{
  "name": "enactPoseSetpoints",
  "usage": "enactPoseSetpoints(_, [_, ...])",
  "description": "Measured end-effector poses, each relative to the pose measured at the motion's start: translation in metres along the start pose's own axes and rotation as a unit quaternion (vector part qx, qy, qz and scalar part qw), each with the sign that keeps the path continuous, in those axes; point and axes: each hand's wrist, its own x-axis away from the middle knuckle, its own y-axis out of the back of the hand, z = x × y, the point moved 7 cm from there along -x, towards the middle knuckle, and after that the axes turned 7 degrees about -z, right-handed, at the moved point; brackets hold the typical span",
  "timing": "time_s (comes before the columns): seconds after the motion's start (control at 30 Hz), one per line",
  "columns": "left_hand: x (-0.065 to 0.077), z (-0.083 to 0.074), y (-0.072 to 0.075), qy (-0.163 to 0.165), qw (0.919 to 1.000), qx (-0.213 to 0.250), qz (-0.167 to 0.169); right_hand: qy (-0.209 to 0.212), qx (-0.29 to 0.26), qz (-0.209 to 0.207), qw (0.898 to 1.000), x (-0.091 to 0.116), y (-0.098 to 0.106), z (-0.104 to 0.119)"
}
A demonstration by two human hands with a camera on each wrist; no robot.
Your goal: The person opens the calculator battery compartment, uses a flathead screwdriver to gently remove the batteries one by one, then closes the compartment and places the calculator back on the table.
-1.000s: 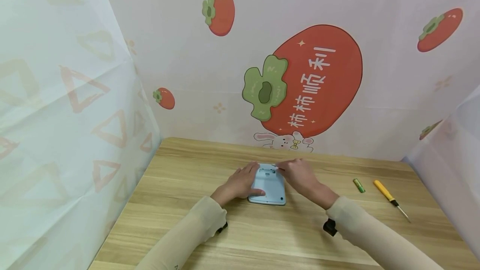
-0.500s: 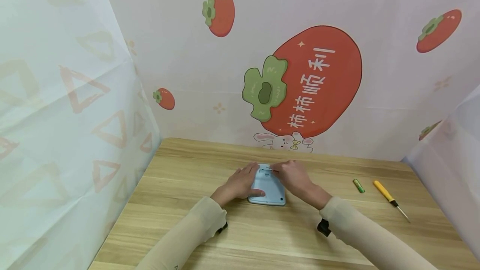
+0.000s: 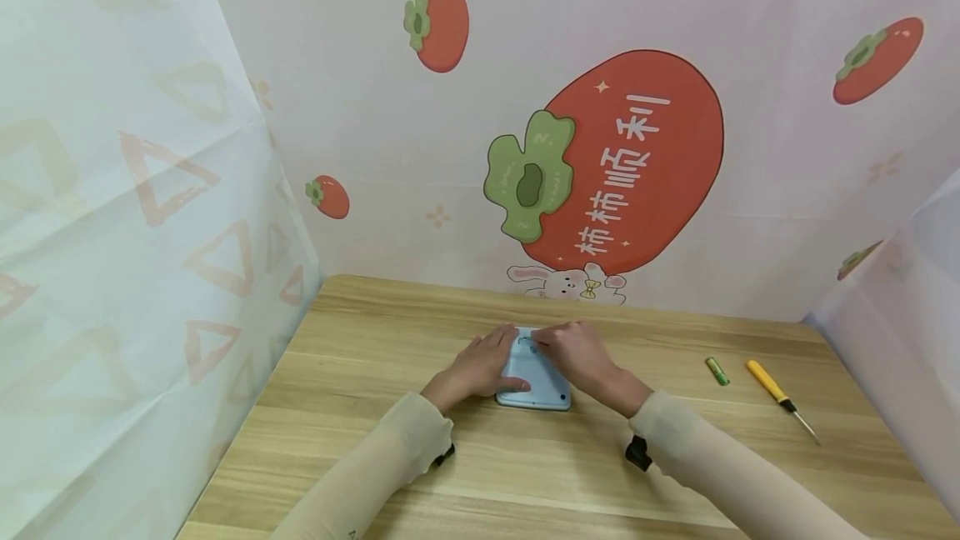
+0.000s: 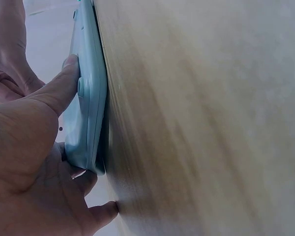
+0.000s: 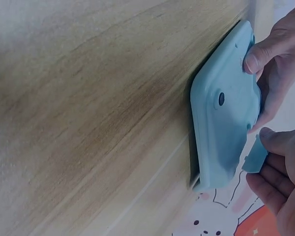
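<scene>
A light-blue flat plastic device lies back side up on the wooden table, its battery compartment toward the far end. My left hand holds its left side, thumb on the back and fingers around the edge. Over the compartment's right part, my right hand pinches a small light-blue battery cover between thumb and fingers. In the right wrist view the cover looks slightly apart from the device. The head view hides the cover behind the fingers, and I cannot tell what lies inside the compartment.
Right of the hands lies a green battery. Farther right is a screwdriver with a yellow handle, its metal tip toward the near right. A printed backdrop stands behind the table and along both sides.
My right hand has moved left across the device's far end with the cover, and now hides more of the compartment. The left hand and the device have stayed in place.
</scene>
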Motion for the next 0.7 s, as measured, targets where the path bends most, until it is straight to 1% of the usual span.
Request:
enactPoseSetpoints(0.13, [0.0002, -0.0002, 0.0002, 0.002, 1.0, -0.001, 0.002, 0.006, -0.004, -0.004, 1.0, -0.0014, -0.0015, 0.0019])
enactPoseSetpoints(0.37, [0.0013, 0.0, 0.0012, 0.015, 0.9997, 0.013, 0.012, 0.008, 0.008, -0.002, 1.0, -0.0045, -0.0055, 0.0013])
enactPoseSetpoints(0.7, [0.0011, 0.0003, 0.0004, 0.016, 0.9996, 0.016, 0.013, 0.007, 0.005, 0.001, 1.0, -0.0064, -0.0094, 0.0023])
